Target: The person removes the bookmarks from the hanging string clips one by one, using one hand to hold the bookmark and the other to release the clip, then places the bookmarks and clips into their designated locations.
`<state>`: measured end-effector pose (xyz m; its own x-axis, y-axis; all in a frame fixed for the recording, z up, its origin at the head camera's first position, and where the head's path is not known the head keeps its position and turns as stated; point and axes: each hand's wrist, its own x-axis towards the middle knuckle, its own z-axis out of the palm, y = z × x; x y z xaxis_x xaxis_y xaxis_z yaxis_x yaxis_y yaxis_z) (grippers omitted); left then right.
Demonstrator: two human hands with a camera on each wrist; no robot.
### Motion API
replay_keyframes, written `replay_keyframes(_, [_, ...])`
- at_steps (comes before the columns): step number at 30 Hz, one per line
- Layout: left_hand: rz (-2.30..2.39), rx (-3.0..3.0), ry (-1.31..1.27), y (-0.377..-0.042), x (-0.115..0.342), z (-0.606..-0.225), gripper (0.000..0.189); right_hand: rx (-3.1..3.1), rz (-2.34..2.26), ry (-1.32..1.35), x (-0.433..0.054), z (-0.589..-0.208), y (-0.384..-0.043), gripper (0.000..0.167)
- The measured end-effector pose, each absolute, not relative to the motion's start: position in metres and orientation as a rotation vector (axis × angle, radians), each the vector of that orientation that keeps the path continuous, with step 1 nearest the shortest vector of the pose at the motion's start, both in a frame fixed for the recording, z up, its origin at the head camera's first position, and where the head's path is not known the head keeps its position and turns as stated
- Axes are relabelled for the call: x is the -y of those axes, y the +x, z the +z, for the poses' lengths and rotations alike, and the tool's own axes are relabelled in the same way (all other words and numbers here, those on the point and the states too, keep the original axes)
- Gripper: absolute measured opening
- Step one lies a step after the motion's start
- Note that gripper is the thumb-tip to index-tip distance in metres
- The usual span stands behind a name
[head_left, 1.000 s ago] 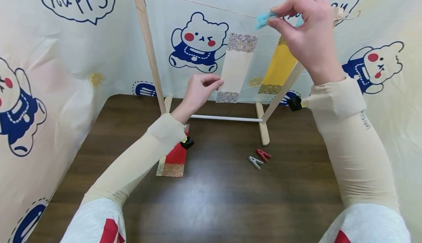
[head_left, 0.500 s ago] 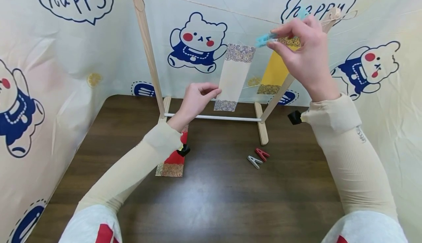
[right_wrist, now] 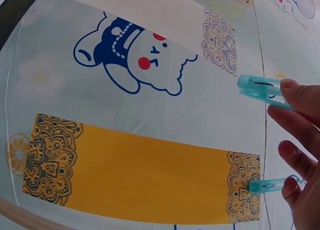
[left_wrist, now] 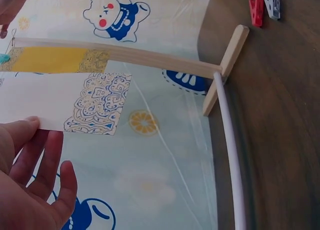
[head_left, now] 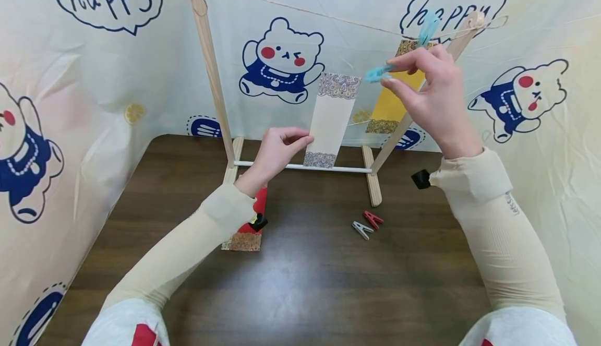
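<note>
My left hand [head_left: 277,153] pinches the left edge of a white paper strip [head_left: 332,121] with patterned ends, holding it upright below the string [head_left: 300,9]. In the left wrist view the strip's edge [left_wrist: 45,100] lies between thumb and fingers. A light-blue clothespin [head_left: 375,74] is pinched in my right hand [head_left: 434,100], close to the strip's top right corner. In the right wrist view that clothespin [right_wrist: 262,90] points toward the white strip. Behind my right hand a yellow strip [head_left: 389,103] hangs from the string by a second light-blue clothespin [head_left: 428,28].
The string runs between two wooden posts [head_left: 211,69] joined low down by a white rod [head_left: 347,169]. Red and grey clothespins [head_left: 373,219] lie on the brown table [head_left: 319,262]. A red strip [head_left: 251,228] lies partly under my left forearm. Printed cloth hangs behind.
Both hands have come down, lowering the white strip and the light-blue clothespin away from the string. The grips are unchanged, and the second clothespin on the yellow strip now shows.
</note>
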<state>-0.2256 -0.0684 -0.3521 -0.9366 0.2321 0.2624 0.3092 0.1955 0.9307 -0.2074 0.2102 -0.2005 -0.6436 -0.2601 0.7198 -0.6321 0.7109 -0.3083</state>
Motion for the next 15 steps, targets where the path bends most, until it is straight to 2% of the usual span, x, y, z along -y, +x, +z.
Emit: replay_keyframes(15, [-1.822, 2.406, -0.520, -0.215, 0.077, -0.366, 0.019, 2.246, 0.763, 0.754, -0.212, -0.223, -0.201, 0.033])
